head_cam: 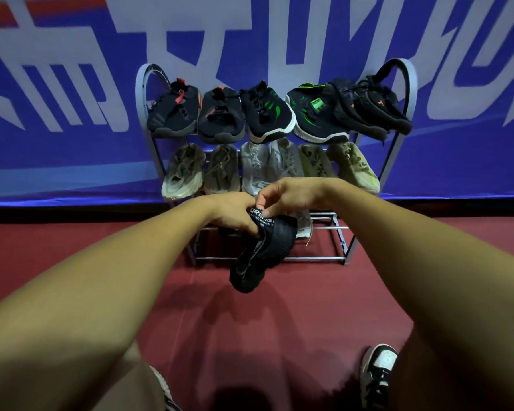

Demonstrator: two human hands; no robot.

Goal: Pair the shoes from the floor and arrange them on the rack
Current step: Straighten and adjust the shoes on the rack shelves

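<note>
A blue banner (pixel 42 158) with large white lettering is hung across the background, and a dark strip (pixel 72 211) is seen along its base. A black-and-white sneaker (pixel 379 372), apparently worn on a foot, is seen at the bottom right.

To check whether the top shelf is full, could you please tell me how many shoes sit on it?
6: two black-and-red shoes at left, two black-and-green shoes mid-shelf, two plain black shoes overlapping at right, partly hiding each other.
</note>
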